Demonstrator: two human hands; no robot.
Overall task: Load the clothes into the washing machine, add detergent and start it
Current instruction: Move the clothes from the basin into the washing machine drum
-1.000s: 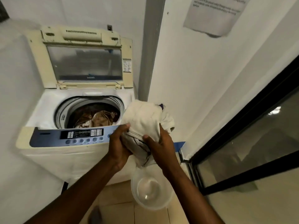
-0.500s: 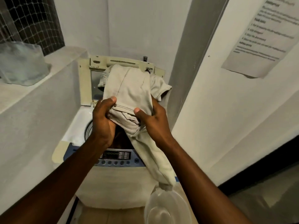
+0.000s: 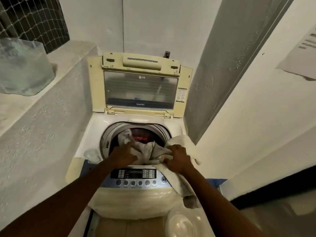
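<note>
A top-loading washing machine (image 3: pixel 95 134) stands ahead with its cream lid (image 3: pixel 140 86) raised against the wall. The pale beige trousers (image 3: pixel 148 151) lie half inside the drum, and one leg drapes over the machine's right front corner. My left hand (image 3: pixel 123 155) presses on the cloth at the drum's near rim. My right hand (image 3: pixel 178 159) grips the trousers at the right rim. Red and dark clothes (image 3: pixel 141 138) show deeper in the drum. The control panel (image 3: pixel 135 177) with its buttons sits just below my hands.
A clear plastic basin (image 3: pixel 181 223) sits on the floor at the machine's right front. A clear plastic bag (image 3: pixel 22 69) rests on the grey ledge at left. A grey pillar (image 3: pixel 222 65) and a white wall close in on the right.
Both hands have dropped from chest height to the drum opening, carrying the trousers down into the machine. The camera has tilted downward.
</note>
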